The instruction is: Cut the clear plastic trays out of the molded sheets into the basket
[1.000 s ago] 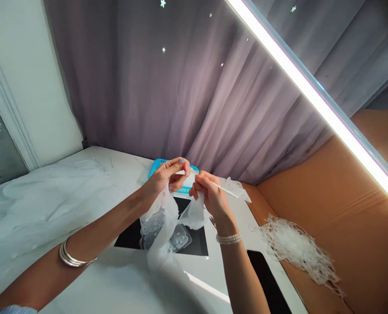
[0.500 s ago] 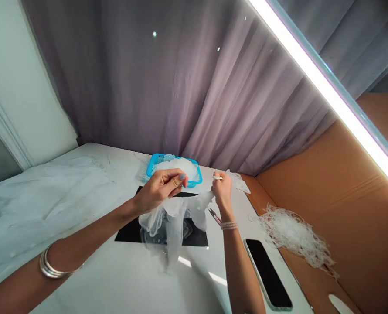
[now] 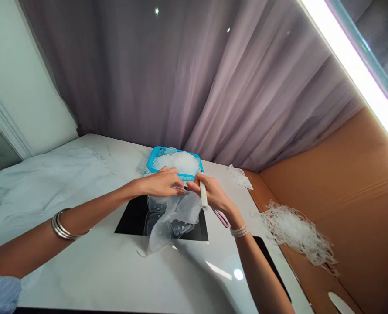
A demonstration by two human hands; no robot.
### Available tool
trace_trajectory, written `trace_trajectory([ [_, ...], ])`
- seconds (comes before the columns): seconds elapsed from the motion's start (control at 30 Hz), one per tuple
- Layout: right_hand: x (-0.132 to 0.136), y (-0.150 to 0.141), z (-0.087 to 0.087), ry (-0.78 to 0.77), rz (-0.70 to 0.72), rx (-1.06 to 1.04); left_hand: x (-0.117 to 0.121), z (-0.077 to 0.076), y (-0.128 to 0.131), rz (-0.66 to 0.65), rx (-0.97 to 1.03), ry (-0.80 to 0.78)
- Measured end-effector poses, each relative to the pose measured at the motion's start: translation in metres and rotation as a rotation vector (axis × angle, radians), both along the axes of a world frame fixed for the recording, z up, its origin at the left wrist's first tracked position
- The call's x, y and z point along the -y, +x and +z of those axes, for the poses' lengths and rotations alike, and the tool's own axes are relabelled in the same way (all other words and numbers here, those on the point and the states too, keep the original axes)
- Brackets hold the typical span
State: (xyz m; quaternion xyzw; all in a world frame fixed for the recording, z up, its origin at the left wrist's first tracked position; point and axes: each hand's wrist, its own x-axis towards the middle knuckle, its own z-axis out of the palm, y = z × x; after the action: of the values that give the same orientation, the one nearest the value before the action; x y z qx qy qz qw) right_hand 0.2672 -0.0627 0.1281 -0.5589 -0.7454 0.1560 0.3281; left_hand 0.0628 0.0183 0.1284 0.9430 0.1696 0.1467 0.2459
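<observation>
My left hand (image 3: pixel 161 183) lies palm down with its fingertips on the top of a crumpled translucent plastic film (image 3: pixel 176 222), which hangs below both hands. My right hand (image 3: pixel 211 192) meets it there, pinching a narrow cream-white stick (image 3: pixel 202 195) that points downward. A pink-handled metal tool (image 3: pixel 222 218), perhaps scissors, sticks out beneath that palm. Under the film, clear plastic trays with small moulded hollows (image 3: pixel 156 204) rest on a black mat (image 3: pixel 130 218), partly hidden. Just beyond my hands is a blue plastic basket (image 3: pixel 173 165) heaped with white fluffy material (image 3: pixel 177 162).
A white marble-patterned table (image 3: pixel 109 270) carries everything. A scrap of white film (image 3: pixel 239 177) lies at its far edge. White netting (image 3: pixel 295 233) sits to the right against a brown cardboard wall (image 3: pixel 328 209). A black phone (image 3: pixel 272 267) is partly behind my right forearm.
My hands have come together over the black mat. The film has swung up and bunched, showing more of the trays. The stick now points down, and the view has tilted.
</observation>
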Motion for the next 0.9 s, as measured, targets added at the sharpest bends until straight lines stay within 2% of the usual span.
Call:
trace_trajectory([
  [0.07, 0.007, 0.002, -0.004, -0.102, 0.130, 0.037, 0.000, 0.004, 0.001, -0.043, 0.007, 0.011],
  [0.17, 0.016, 0.004, -0.001, -0.152, 0.235, 0.054, 0.005, 0.007, -0.002, -0.110, 0.026, 0.008],
  [0.27, 0.027, 0.007, 0.017, -0.203, 0.277, 0.059, 0.014, 0.012, -0.008, -0.127, 0.046, -0.011],
  [0.37, 0.040, 0.006, 0.043, -0.291, 0.309, 0.016, 0.027, 0.022, -0.013, -0.129, 0.114, -0.042],
  [0.47, 0.052, 0.004, 0.066, -0.344, 0.296, -0.037, 0.039, 0.033, -0.017, -0.130, 0.176, -0.049],
  [0.53, 0.060, 0.007, 0.074, -0.326, 0.280, -0.055, 0.045, 0.038, -0.021, -0.082, 0.204, -0.040],
  [0.67, 0.075, 0.026, 0.071, -0.273, 0.163, -0.084, 0.046, 0.041, -0.039, 0.181, 0.308, -0.072],
  [0.73, 0.081, 0.037, 0.067, -0.262, 0.103, -0.075, 0.045, 0.040, -0.049, 0.248, 0.311, -0.107],
  [0.9, 0.094, 0.046, 0.071, -0.245, 0.016, -0.068, 0.050, 0.037, -0.063, 0.106, 0.292, -0.246],
])
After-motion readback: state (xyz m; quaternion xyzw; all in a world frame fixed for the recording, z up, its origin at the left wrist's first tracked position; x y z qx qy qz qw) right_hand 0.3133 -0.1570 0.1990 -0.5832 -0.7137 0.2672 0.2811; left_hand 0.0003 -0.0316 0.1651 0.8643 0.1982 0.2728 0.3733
